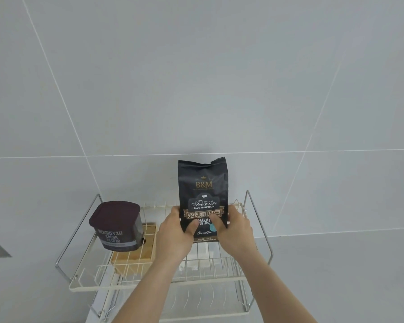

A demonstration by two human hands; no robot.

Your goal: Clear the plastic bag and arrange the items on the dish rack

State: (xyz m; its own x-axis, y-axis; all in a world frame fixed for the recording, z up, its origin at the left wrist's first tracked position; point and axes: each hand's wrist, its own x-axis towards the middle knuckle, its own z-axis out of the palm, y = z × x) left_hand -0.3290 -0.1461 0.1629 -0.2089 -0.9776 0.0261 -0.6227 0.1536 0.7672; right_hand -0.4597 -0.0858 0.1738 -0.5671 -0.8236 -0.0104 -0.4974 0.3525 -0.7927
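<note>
A black coffee bag (pixel 203 187) with gold lettering stands upright on the top tier of a white wire dish rack (pixel 149 285). My left hand (pixel 176 231) grips its lower left side and my right hand (pixel 233 231) grips its lower right side, thumbs on the front. A dark brown cocoa tub (pixel 116 226) with a rounded lid stands at the left end of the same tier. No plastic bag is in view.
A wooden block (pixel 138 252) lies under the top tier behind the cocoa tub. Chrome side rails (pixel 258 220) rise at both ends of the rack. A lower tier (pixel 208 306) shows beneath. Grey tiled wall stands close behind.
</note>
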